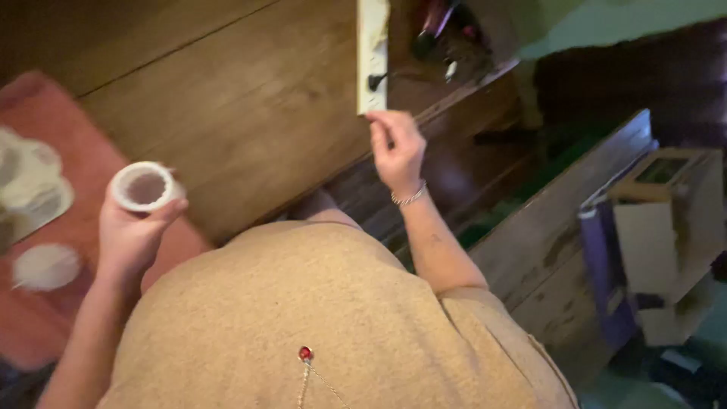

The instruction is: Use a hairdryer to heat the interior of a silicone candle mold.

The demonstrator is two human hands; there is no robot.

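Observation:
My left hand (130, 236) grips a small white cup (144, 187) with brownish contents, held upright over the edge of a red mat (64, 144). My right hand (397, 150) is raised over the dark wooden table (242, 106), fingers loosely curled and pinched together, just below the end of a white power strip (372, 53). Whether anything is pinched between those fingers is not clear. A metal bracelet sits on my right wrist.
On the red mat lie white lids or dishes (30, 185) and a round white lid (45, 266). Dark items (447, 34) sit past the power strip. A wooden bench (553, 235) stands right, with cardboard boxes (659, 227) and a purple bag (606, 273).

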